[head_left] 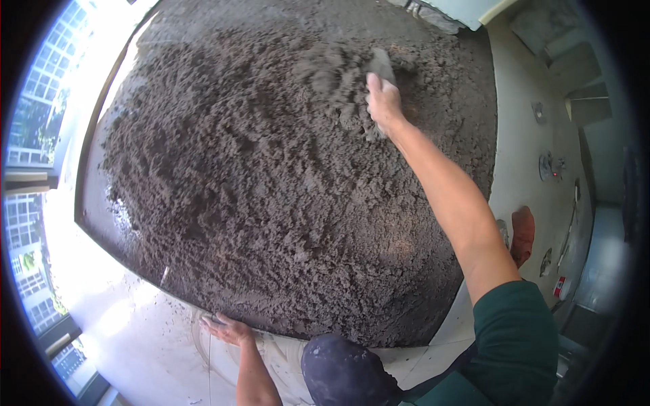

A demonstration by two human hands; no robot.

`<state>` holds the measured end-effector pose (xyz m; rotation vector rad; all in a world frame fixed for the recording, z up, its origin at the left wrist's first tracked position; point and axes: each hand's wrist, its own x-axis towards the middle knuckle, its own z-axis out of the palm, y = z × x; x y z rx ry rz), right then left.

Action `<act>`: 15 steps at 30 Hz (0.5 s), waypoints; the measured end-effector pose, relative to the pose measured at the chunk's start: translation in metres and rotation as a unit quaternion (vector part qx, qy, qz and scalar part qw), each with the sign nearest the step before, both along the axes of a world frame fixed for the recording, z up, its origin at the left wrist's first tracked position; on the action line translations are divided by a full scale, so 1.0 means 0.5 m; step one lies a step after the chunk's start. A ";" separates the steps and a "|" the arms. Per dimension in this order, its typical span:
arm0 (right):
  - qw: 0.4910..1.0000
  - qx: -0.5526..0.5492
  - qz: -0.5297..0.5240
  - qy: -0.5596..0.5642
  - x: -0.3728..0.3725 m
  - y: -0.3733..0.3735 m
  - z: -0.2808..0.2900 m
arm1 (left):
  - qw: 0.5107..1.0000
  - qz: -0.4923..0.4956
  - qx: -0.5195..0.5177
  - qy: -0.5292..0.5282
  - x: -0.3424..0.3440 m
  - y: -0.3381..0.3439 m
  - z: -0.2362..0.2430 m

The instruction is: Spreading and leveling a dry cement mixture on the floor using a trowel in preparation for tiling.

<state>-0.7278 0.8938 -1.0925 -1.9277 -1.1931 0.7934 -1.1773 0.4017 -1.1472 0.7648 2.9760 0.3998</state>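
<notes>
A wide bed of grey-brown, crumbly wet mortar (271, 169) covers the floor in front of me. At its far right part my right hand (384, 105) is closed round a trowel, its grey blade (381, 65) pointing away from me; the handle is hidden in my fist. Loose mortar beside the blade is blurred by motion. My left hand (228, 329) lies with fingers stretched out on the pale floor tile (162, 331), right by the near left edge of the mortar. It holds nothing.
My dark-clad knee (345, 372) rests near the mortar's front edge. On the right, a pale wall (525, 135) with fittings runs alongside. A reddish-brown object (522, 235) is beside my right arm. Bright windows (34, 223) line the left. A pale-edged block (474, 10) stands at the far right.
</notes>
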 end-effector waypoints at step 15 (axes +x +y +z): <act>0.994 -0.039 0.097 -0.004 -0.659 -0.039 0.036 | 0.999 -0.027 -0.009 -0.029 0.020 0.010 0.029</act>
